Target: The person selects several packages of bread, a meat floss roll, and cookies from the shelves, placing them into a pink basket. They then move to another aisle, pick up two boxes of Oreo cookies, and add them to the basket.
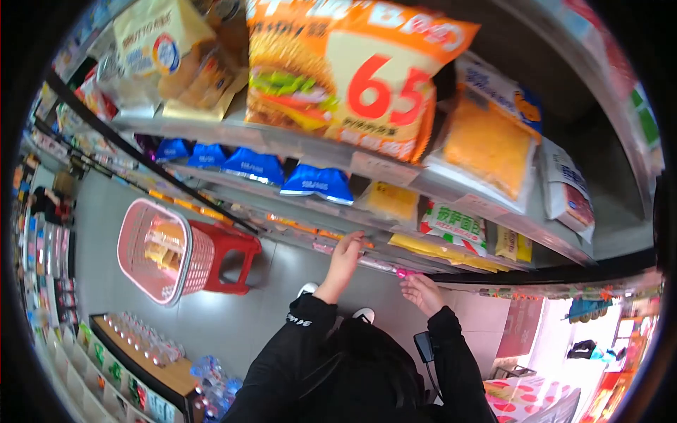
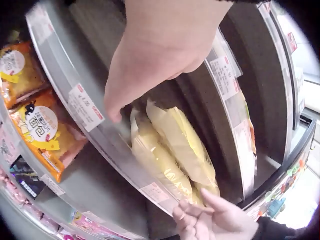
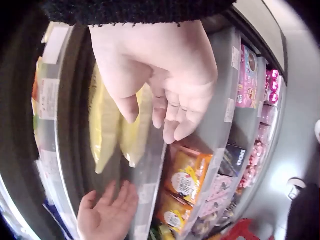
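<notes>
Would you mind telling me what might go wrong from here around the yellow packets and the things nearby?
The yellow packets lie near the shelf edge; a nudge from the left hand or right hand might send one over. The big burger bag juts past the upper shelf, so brushing it could knock it down. The pink basket seems perched on a red stool; a bump might tip it.

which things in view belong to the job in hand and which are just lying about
Likely in the job:
two long yellow plastic-wrapped packs, lying between the hands
bare left hand
bare right hand

Just lying about:
large orange burger-printed packet marked 65
shiny blue plastic packets
small orange plastic packets
clear plastic bottles
</notes>
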